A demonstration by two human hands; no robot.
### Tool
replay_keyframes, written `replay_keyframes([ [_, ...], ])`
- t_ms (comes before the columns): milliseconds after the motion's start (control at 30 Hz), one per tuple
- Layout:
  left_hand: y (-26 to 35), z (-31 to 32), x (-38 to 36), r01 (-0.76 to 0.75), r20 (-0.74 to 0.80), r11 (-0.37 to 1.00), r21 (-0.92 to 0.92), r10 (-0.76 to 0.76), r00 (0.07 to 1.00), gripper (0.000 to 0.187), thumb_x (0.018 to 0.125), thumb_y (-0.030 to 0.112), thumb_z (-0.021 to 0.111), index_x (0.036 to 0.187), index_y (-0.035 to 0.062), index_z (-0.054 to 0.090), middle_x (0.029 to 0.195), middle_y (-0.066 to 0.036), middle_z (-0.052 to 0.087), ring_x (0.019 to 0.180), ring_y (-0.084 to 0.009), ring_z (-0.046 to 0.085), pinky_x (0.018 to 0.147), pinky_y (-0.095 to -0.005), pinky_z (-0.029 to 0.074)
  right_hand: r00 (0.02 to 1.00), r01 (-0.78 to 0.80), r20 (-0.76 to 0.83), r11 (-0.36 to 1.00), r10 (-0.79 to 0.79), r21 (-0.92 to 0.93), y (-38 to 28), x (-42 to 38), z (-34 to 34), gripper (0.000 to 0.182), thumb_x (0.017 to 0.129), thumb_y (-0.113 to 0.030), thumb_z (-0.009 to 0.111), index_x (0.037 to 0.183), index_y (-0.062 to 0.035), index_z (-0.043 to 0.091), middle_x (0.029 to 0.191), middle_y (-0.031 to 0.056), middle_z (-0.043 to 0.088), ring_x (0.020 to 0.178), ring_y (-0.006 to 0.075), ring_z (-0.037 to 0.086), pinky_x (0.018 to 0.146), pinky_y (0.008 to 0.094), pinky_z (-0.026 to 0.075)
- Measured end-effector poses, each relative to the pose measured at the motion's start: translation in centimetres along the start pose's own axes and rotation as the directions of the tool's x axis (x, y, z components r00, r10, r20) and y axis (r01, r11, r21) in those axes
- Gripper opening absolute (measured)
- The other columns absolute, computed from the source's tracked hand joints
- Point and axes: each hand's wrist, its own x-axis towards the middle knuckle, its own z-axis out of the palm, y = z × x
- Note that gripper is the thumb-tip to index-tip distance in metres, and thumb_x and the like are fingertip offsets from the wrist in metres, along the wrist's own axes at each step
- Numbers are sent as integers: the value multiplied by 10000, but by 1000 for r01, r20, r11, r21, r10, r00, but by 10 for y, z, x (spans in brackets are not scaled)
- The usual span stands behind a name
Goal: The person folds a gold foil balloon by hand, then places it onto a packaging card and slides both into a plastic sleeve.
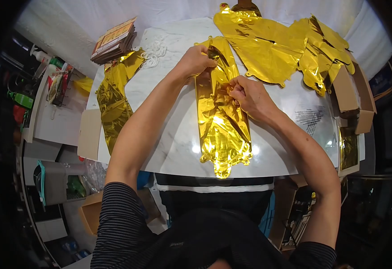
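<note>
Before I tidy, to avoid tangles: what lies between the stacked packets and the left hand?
The head view shows white string, and a gold foil tip nearer the packets.

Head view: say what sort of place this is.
Probably a small packing or craft workspace, perhaps in a home: gold foil lies on a marbled table, with a stack of printed packets and an open cardboard box near its edges.

Left hand (196, 62) pinching folded gold foil (224, 134) near its far end, right hand (252, 96) pinching its right side, marbled white table (173, 143) beneath, larger foil sheets (267, 42) spread beyond, white cord (152, 57) near a stack of packets (114, 41)
</note>
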Motion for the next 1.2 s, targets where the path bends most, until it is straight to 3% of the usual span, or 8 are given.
replay_keyframes([
  [167, -4, -4, 8, 45, 30, 997, -70, -43, 999, 221, 900, 124, 815, 1035, 5, 687, 867, -68, 721, 707, -124, 681, 635, -276, 562, 999, 38, -13, 999, -38, 1, -2, -2, -1, 260, 967, -111, 668, 1157, 66, 667, 910, 226, 741, 827, 362, 741, 766, 434, 568],
  [233, -13, -8, 16, -16, 71, 999, 39, 13, 997, 309, 892, 149, 822, 1145, 49, 675, 982, -47, 736, 808, -95, 696, 736, -260, 590, 1000, -19, 6, 999, 19, 38, -1, -1, 1, 217, 995, -57, 661, 1172, 68, 646, 810, 105, 681, 686, 176, 662, 673, 343, 549],
  [367, -22, -7, 23, -69, 86, 997, 37, 65, 994, 353, 879, 140, 823, 1181, 45, 667, 1031, -84, 762, 868, -175, 739, 789, -324, 602, 1000, 0, -21, 1000, 0, 9, 4, 0, 3, 224, 990, -59, 667, 1173, 68, 644, 817, 115, 692, 686, 186, 669, 671, 348, 545],
  [433, -24, 3, 12, -200, -209, 721, 663, 434, 876, 367, 874, 104, 796, 1201, 25, 651, 1048, -123, 768, 920, -293, 753, 843, -403, 594, 999, 42, -18, 998, -43, -49, 4, 1, 2, 226, 985, -59, 676, 1167, 69, 643, 808, 121, 687, 689, 189, 675, 666, 345, 543],
  [567, -22, 3, -11, -314, -165, 464, 828, 737, 656, 378, 904, 80, 677, 1274, 57, 605, 1236, -180, 687, 1167, -380, 664, 910, -469, 567, 998, 50, -20, 997, -51, -60, 6, 2, 2, 224, 981, -66, 687, 1160, 61, 647, 801, 126, 685, 690, 197, 677, 666, 347, 540],
  [700, -21, -8, -31, -400, -1, 351, 847, 752, 659, 401, 924, 119, 689, 1309, 55, 598, 1307, -152, 651, 1225, -367, 634, 918, -472, 573, 997, 70, -25, 995, -72, -65, 5, 2, 2, 224, 979, -77, 693, 1157, 53, 653, 813, 128, 698, 698, 208, 681, 676, 352, 539],
  [800, -27, -11, -38, -722, 555, 36, 691, 614, 561, 549, 998, 278, 691, 1458, 17, 542, 1531, -159, 550, 1448, -392, 479, 1205, -465, 421, 997, 66, -25, 995, -68, -71, 4, 1, 1, 227, 977, -79, 694, 1160, 50, 656, 822, 131, 706, 707, 210, 686, 684, 355, 541],
  [1200, -42, -34, -73, -730, 586, 209, 651, 473, 658, 523, 1009, 136, 614, 1520, 64, 528, 1632, -170, 468, 1529, -389, 409, 1279, -481, 338, 999, 32, 17, 997, -31, -69, 1, 2, -1, 237, 986, -57, 680, 1182, 74, 657, 819, 106, 689, 711, 168, 676, 685, 324, 544],
])
